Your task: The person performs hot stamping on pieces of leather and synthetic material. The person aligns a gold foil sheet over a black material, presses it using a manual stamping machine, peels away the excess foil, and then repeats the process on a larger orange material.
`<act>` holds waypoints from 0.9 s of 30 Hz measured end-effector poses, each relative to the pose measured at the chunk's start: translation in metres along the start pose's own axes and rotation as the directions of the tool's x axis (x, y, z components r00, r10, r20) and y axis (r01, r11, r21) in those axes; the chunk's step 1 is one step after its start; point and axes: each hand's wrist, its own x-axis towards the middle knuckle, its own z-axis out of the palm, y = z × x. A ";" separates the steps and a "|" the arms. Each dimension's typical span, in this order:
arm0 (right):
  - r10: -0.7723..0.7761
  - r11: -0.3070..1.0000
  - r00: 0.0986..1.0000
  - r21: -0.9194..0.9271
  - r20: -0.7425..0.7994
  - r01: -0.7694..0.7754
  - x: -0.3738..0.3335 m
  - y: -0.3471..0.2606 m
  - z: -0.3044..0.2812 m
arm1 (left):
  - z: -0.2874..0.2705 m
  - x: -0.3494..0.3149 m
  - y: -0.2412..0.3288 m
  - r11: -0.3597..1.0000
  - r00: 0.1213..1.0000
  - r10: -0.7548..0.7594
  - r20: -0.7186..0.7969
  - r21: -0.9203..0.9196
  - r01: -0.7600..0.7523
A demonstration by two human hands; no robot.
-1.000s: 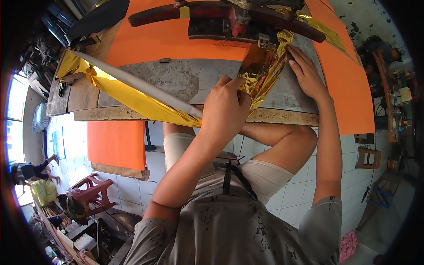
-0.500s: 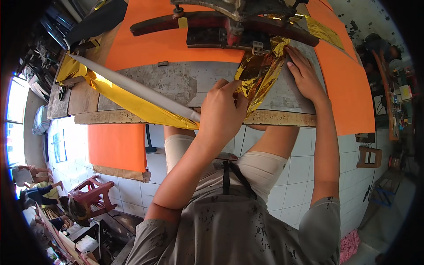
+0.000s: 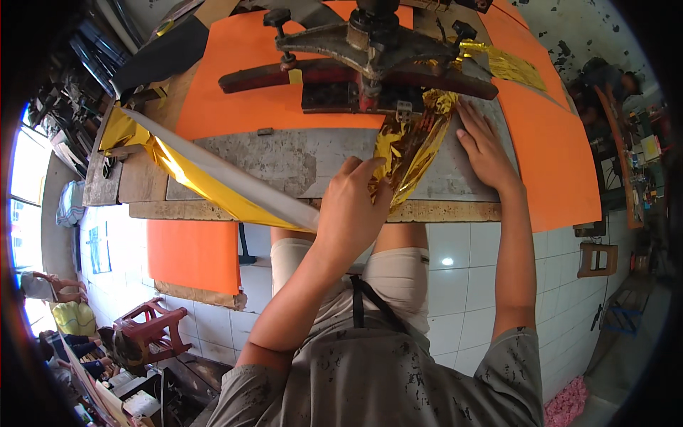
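My left hand (image 3: 353, 206) is closed in a pinch on the near part of a crinkled gold foil sheet (image 3: 409, 153). That foil stretches from a dark hand-press head (image 3: 366, 98) toward the table's front edge. Beside it, my right hand (image 3: 487, 151) lies flat with fingers stretched out on the grey metal plate (image 3: 284, 153), its fingertips close to the foil's far end. Left of my left hand, a long strip of gold foil with a pale grey back (image 3: 228, 181) runs diagonally from the table's left corner to my wrist.
Orange sheets (image 3: 551, 156) cover the table's right side, and more orange (image 3: 235, 64) lies behind the plate. Below the wooden front edge (image 3: 171, 210) is an orange stack (image 3: 192, 256). A red plastic stool (image 3: 153, 331) stands on the tiled floor; people are at the lower left.
The press and table sit lower in the picture, and more of the press shows. My left hand keeps its pinch on the foil; my right hand stays flat on the plate.
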 end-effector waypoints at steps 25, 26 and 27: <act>-0.035 0.974 0.994 0.219 -0.103 0.057 -0.035 -0.069 -0.007 | -0.001 -0.182 -0.188 0.946 0.965 -0.195 0.174 -0.225 0.232; -0.029 0.971 0.995 0.235 -0.095 0.051 -0.033 -0.068 -0.007 | -0.001 -0.180 -0.188 0.966 0.971 -0.163 0.175 -0.172 0.193; -0.029 0.971 0.995 0.233 -0.092 0.050 -0.031 -0.067 -0.008 | -0.001 -0.180 -0.188 0.981 0.975 -0.130 0.179 -0.119 0.153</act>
